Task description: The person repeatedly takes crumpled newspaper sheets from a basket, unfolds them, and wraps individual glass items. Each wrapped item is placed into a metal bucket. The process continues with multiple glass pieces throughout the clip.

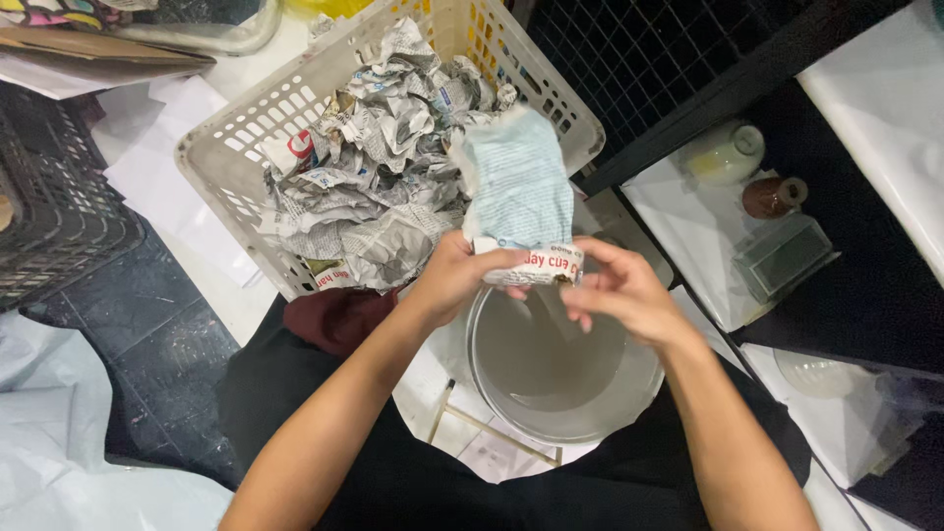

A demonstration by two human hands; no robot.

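Note:
My left hand (pixel 457 276) and my right hand (pixel 617 287) both grip the lower end of a bundle wrapped in newspaper (pixel 518 192), held upright over a round grey metal bowl (pixel 551 379). The bundle's top is pale blue-green printed paper; its bottom shows red print. What is inside the wrapping is hidden. Just beyond it stands a white plastic basket (pixel 241 128) filled with crumpled newspaper (pixel 379 167).
A dark wire crate (pixel 59 206) sits at the left. A black wire grid (pixel 629 49) and black shelf edge run at upper right, with a small pale bottle (pixel 726 152), a brown spool (pixel 772 197) and a clear box (pixel 787 254) below. White plastic sheet (pixel 49 433) lies on the floor.

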